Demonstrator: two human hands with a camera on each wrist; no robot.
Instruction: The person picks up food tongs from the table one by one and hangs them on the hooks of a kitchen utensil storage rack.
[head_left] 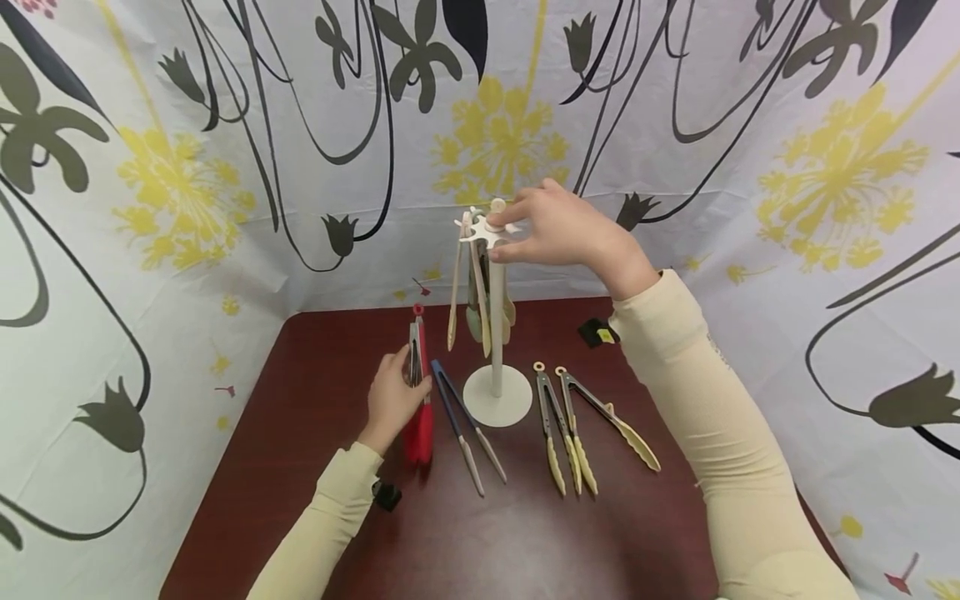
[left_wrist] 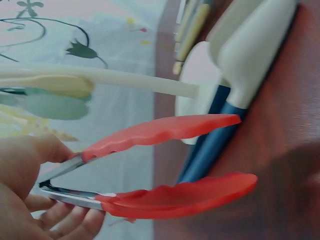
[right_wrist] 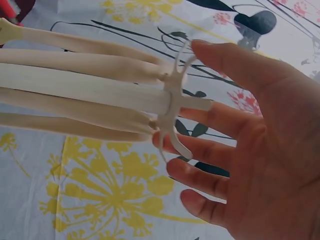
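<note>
My left hand [head_left: 393,396] holds a pair of red-tipped tongs [head_left: 423,433] by the metal upper part, tips down over the table's left side. In the left wrist view the red tongs [left_wrist: 165,131] are spread apart. My right hand [head_left: 566,229] grips the hooked top of a white utensil stand [head_left: 497,350], thumb on one side and fingers on the other. The right wrist view shows the fingertips at the curved hooks [right_wrist: 172,107]. Several utensils [head_left: 483,321], cream and pale green, hang from the stand's left and back.
Tongs with blue handles and pale tips [head_left: 450,404] lie spread left of the stand's round base [head_left: 480,408]. Two yellow-tipped tongs [head_left: 546,404] lie to its right. The dark red table [head_left: 300,467] backs onto a floral cloth [head_left: 360,167].
</note>
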